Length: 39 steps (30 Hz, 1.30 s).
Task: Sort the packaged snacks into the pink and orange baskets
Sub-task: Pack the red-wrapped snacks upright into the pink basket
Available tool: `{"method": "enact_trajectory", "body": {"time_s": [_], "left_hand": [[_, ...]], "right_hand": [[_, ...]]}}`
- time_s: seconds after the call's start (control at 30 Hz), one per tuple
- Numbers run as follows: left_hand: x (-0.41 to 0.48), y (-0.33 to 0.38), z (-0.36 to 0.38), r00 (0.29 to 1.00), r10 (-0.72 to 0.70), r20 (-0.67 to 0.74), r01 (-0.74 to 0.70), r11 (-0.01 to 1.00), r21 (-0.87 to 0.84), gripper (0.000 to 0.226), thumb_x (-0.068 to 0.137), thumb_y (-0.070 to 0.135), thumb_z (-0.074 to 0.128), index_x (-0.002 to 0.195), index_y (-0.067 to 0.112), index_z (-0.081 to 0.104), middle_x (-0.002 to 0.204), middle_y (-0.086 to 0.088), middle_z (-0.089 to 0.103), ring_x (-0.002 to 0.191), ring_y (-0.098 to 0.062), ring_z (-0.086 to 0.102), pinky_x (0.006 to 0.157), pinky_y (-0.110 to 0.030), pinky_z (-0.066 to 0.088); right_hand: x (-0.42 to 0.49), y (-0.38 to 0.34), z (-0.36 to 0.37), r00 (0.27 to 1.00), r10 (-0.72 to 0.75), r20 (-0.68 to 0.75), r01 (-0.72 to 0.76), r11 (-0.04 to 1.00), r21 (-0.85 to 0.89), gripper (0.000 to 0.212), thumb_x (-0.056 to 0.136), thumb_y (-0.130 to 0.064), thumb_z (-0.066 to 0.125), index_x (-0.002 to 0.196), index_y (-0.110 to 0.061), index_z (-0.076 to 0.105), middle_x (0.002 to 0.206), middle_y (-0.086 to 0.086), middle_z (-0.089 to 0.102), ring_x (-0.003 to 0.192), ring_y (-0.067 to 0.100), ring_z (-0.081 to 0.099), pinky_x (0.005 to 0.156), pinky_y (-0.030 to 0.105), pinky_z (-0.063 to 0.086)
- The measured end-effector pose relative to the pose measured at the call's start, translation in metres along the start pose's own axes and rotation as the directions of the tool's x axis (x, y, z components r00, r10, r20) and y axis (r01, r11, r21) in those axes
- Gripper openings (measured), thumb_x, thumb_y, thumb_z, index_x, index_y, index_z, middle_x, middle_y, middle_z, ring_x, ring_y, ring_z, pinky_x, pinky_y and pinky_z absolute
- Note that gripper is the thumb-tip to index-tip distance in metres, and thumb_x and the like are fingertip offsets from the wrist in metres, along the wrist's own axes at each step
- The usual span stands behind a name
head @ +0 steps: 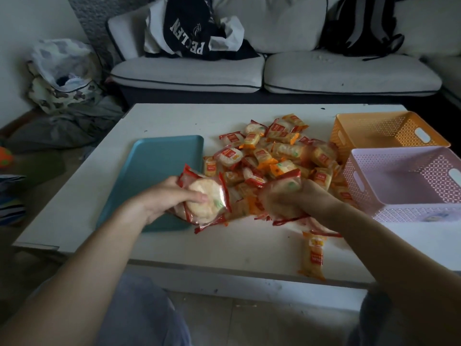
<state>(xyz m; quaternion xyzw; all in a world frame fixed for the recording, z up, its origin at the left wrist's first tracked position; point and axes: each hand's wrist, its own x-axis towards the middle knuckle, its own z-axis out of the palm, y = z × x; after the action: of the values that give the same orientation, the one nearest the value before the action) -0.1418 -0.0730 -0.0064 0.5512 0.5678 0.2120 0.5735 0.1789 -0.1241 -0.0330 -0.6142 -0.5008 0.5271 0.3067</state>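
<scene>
A heap of packaged snacks point(272, 156), red-edged and orange-edged, lies in the middle of the white table point(159, 116). My left hand point(169, 198) grips red-edged packets of round crackers point(207, 201) at the heap's near left side. My right hand point(299, 198) grips another red-edged packet point(287, 183) at the heap's near edge; the hand is blurred. The orange basket point(389, 131) stands at the far right, and the pink basket point(404, 181) sits just in front of it. One orange-edged packet point(313, 255) lies alone near the table's front edge.
A teal tray point(154, 171) lies flat at the left of the heap, partly under my left wrist. Behind the table is a grey sofa point(349, 73) with clothes and a backpack on it. Bags and cloth lie on the floor at the left.
</scene>
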Motion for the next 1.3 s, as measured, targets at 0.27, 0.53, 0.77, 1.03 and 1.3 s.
{"method": "enact_trajectory", "body": {"time_s": [0.27, 0.53, 0.77, 1.03, 1.3], "left_hand": [[0.007, 0.036, 0.032, 0.996, 0.046, 0.081, 0.001, 0.866, -0.500, 0.115, 0.012, 0.036, 0.104, 0.120, 0.018, 0.068, 0.110, -0.010, 0.077, 0.091, -0.023, 0.077, 0.070, -0.041, 0.062], [0.037, 0.079, 0.158, 0.972, 0.222, 0.083, -0.129, 0.792, -0.597, 0.033, 0.071, 0.023, 0.082, 0.104, 0.016, 0.080, 0.113, -0.016, 0.076, 0.104, -0.031, 0.073, 0.085, -0.041, 0.057], [0.064, 0.139, 0.249, 0.894, 0.328, 0.305, -0.198, 0.900, -0.389, 0.032, 0.075, 0.031, 0.084, 0.105, 0.022, 0.076, 0.104, -0.004, 0.077, 0.093, -0.016, 0.073, 0.072, -0.029, 0.059], [0.112, 0.159, 0.339, 0.869, 0.495, -0.004, -0.444, 0.783, 0.436, 0.088, 0.075, 0.076, 0.069, 0.138, 0.017, 0.053, 0.128, 0.000, 0.063, 0.117, -0.018, 0.058, 0.089, -0.026, 0.053], [0.114, 0.125, 0.342, 0.774, 0.490, 0.401, -0.581, 0.301, 0.756, 0.037, 0.083, 0.032, 0.072, 0.118, 0.023, 0.064, 0.124, 0.003, 0.060, 0.116, -0.022, 0.057, 0.091, -0.041, 0.053]], "right_hand": [[0.004, -0.017, 0.018, 0.967, 0.219, -0.127, -0.122, 0.842, 0.525, 0.029, 0.095, -0.019, 0.063, 0.123, -0.016, 0.055, 0.116, 0.019, 0.063, 0.104, 0.037, 0.067, 0.087, 0.054, 0.059], [-0.003, -0.033, -0.029, 0.979, 0.058, -0.196, 0.083, 0.766, 0.637, 0.093, 0.057, -0.077, 0.078, 0.129, -0.020, 0.063, 0.112, 0.009, 0.071, 0.105, 0.034, 0.069, 0.078, 0.053, 0.060], [-0.040, -0.017, -0.141, 0.856, -0.156, -0.492, 0.382, 0.833, 0.400, 0.061, 0.075, -0.037, 0.085, 0.118, -0.005, 0.054, 0.102, 0.018, 0.070, 0.085, 0.033, 0.073, 0.062, 0.038, 0.059], [-0.063, 0.035, -0.235, 0.749, -0.034, -0.662, -0.050, 0.993, -0.107, 0.047, 0.098, -0.048, 0.057, 0.119, -0.007, 0.064, 0.108, 0.012, 0.071, 0.094, 0.034, 0.068, 0.083, 0.044, 0.056], [-0.049, 0.066, -0.237, 0.772, -0.066, -0.633, -0.386, 0.741, -0.549, 0.024, 0.099, -0.025, 0.053, 0.086, -0.017, 0.070, 0.077, 0.001, 0.068, 0.062, 0.011, 0.061, 0.052, 0.025, 0.052]]}}
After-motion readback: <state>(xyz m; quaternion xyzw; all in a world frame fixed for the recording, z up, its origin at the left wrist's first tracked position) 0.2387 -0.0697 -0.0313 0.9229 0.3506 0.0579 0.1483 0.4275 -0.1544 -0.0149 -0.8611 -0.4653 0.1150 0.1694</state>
